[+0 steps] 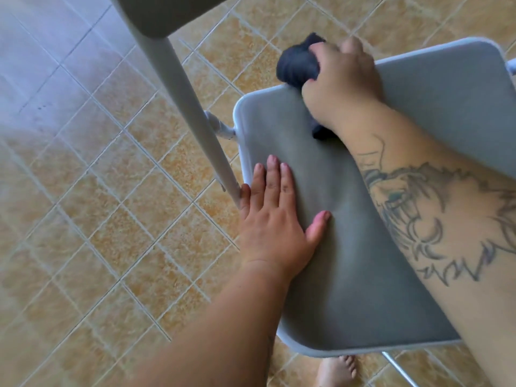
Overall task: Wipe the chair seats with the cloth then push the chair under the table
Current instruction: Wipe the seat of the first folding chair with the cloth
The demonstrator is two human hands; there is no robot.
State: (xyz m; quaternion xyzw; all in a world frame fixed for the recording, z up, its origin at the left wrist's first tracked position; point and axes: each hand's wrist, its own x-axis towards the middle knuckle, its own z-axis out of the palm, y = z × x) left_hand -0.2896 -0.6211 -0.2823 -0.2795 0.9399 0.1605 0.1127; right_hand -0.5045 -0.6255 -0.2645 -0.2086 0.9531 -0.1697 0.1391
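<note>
A person leans over a grey chair seat [335, 275] with a pale rounded rim, seen from above against a floor [83, 191] of tan tiles laid on the diagonal. The right hand [346, 79] is at the far edge of the seat, its grip closed tight round a bunched dark cloth [297, 65]. Most of the cloth bulges out past the knuckles and over the seat's rim, and a small dark end shows under the wrist on the cushion. The tattooed right forearm [432, 213] crosses the seat from the lower right. The left hand [272, 219] lies flat on the near left part of the seat, its grip wide, fingers straight and together, thumb spread to the side, holding nothing. Just beside its little finger is the foot of a white table leg [184, 107], which slants up to the grey corner of the surface [167, 12] at the top of the view. A white frame tube [220, 125] juts from the seat's left rim toward that leg. A bare foot [339, 370] shows on the tiles below the seat's near edge.
</note>
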